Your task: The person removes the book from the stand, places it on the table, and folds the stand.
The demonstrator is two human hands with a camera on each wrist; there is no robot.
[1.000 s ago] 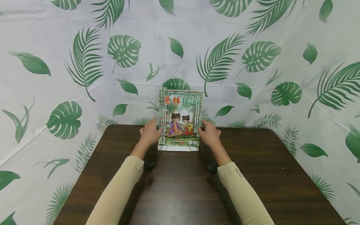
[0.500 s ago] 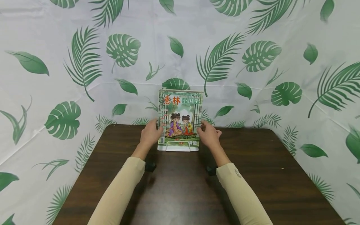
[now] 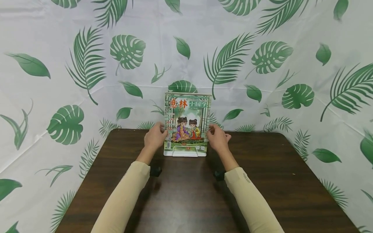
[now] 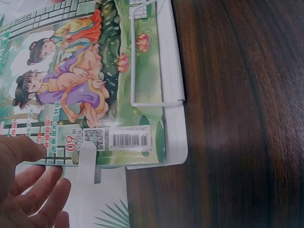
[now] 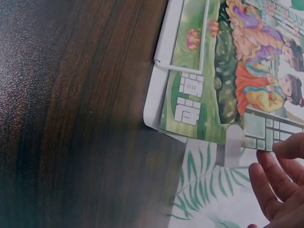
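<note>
Magazine [image 3: 187, 121] stands upright on a white stand [image 3: 185, 154], near the far edge of the brown table [image 3: 186, 194]; a white wire [image 4: 133, 61] crosses the lower part of its cover. The left hand [image 3: 155, 137] pinches one side edge, with the thumb [image 4: 31, 148] on the cover and the other fingers [image 4: 58, 197] loosely bent behind it. The right hand [image 3: 218, 138] pinches the opposite edge between thumb and fingers, almost closed. Behind hangs a white cloth [image 3: 186, 71] with green leaves.
</note>
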